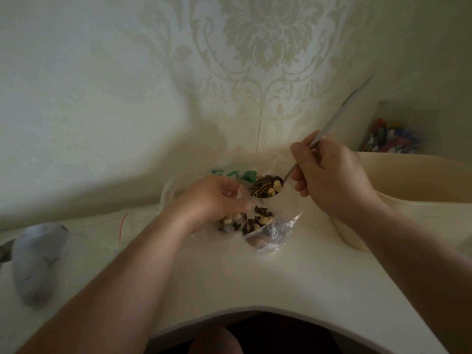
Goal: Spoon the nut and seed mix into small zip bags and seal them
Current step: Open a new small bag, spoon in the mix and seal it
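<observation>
1. Our right hand (332, 175) has its grip clenched round the spoon (268, 187), heaped with mix.
2. Our left hand (212, 200) pinches the small zip bag (270, 231) mouth, just left of the spoon.
3. The bag lies on the worktop (281, 282) below both grips, holding seeds.

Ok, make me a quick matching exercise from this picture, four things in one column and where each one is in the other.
Things:
1. spoon
2. small zip bag
3. grey bundle
4. left hand

Places or states:
A. lying at the table's left edge
B. pinching the bag's mouth
C. loaded with seeds, held by the right hand
D. partly filled, on the table

Pairs: 1-C, 2-D, 3-A, 4-B
</observation>
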`<control>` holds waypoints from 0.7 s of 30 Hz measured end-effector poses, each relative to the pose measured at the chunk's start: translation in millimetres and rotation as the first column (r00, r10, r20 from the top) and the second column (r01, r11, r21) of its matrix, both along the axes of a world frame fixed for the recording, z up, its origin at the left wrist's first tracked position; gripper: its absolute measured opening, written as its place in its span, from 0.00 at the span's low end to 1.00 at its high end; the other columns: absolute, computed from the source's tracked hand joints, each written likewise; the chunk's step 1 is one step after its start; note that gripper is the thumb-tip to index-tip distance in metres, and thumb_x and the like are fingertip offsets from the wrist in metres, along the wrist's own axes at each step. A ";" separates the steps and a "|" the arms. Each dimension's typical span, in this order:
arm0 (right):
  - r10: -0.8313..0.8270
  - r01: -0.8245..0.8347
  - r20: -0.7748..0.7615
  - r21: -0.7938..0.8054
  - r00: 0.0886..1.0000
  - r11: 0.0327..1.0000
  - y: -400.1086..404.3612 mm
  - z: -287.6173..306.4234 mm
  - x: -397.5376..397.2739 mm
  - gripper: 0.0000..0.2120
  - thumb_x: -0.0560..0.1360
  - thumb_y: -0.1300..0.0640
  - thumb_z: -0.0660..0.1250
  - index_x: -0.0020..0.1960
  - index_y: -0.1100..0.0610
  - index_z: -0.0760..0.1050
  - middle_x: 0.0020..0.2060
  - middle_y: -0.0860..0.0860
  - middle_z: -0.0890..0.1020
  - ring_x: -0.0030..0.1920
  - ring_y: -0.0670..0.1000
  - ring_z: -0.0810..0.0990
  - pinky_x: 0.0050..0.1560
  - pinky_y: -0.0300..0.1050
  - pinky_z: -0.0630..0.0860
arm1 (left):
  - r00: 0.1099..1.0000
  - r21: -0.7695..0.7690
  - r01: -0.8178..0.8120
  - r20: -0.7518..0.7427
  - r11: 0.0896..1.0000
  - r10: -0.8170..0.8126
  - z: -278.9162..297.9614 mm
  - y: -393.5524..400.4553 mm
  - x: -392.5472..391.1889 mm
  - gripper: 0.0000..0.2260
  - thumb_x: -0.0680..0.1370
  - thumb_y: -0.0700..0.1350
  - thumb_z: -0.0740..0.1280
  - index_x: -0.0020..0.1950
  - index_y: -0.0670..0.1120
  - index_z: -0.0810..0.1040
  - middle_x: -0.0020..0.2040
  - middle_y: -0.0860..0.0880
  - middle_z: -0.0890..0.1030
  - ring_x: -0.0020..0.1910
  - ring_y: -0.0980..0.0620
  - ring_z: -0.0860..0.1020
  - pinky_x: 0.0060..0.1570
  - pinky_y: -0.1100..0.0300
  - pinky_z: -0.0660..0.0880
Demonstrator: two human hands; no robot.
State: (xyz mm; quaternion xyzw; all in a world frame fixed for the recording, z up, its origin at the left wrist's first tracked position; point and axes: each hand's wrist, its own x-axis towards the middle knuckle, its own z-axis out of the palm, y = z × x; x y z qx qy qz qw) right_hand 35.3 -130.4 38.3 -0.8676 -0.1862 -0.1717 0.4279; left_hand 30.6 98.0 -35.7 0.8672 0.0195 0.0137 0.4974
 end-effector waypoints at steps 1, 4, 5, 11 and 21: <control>0.017 -0.017 0.003 -0.026 1.000 1.000 0.0 0.8 -0.3 0.12 0.84 0.45 0.62 0.47 0.51 0.76 0.34 0.45 0.85 0.31 0.46 0.84 0.38 0.49 0.83 | 1.000 -0.020 0.008 0.006 1.000 -0.008 1.3 -1.3 -0.4 0.08 0.73 0.46 0.81 0.48 0.57 0.86 0.42 0.54 0.88 0.40 0.59 0.84 0.39 0.68 0.79; 0.087 -0.083 0.031 -0.101 0.996 0.991 1.6 2.8 -0.7 0.10 0.84 0.46 0.63 0.48 0.49 0.76 0.34 0.47 0.84 0.33 0.45 0.84 0.39 0.47 0.84 | 1.000 -0.042 0.012 -0.010 0.999 -0.013 1.4 -4.2 -1.5 0.08 0.74 0.44 0.80 0.50 0.54 0.87 0.42 0.54 0.88 0.38 0.58 0.85 0.36 0.70 0.78; 0.102 -0.096 0.047 -0.116 0.994 0.989 2.7 3.3 -0.8 0.09 0.84 0.46 0.63 0.48 0.49 0.76 0.34 0.47 0.84 0.33 0.45 0.84 0.40 0.47 0.84 | 1.000 -0.046 0.014 -0.016 0.999 -0.015 0.9 -4.9 -1.7 0.08 0.74 0.44 0.80 0.49 0.55 0.87 0.41 0.55 0.88 0.37 0.61 0.84 0.36 0.71 0.78; 0.173 -0.123 0.202 -0.239 0.964 0.963 16.6 1.8 -4.9 0.09 0.83 0.49 0.66 0.51 0.55 0.78 0.34 0.47 0.82 0.34 0.46 0.82 0.43 0.51 0.82 | 1.000 0.027 -0.008 -0.017 1.000 0.009 -0.5 -9.9 -2.1 0.17 0.70 0.50 0.82 0.57 0.51 0.85 0.45 0.57 0.85 0.43 0.60 0.83 0.45 0.64 0.79; 0.245 -0.141 0.348 -0.298 0.905 0.944 17.8 -4.7 -0.1 0.12 0.82 0.48 0.66 0.50 0.58 0.77 0.32 0.46 0.80 0.32 0.47 0.80 0.37 0.50 0.78 | 0.973 0.229 -0.162 0.202 0.960 0.116 -0.7 -23.2 -12.8 0.18 0.70 0.61 0.80 0.53 0.54 0.82 0.47 0.60 0.82 0.50 0.59 0.81 0.54 0.58 0.79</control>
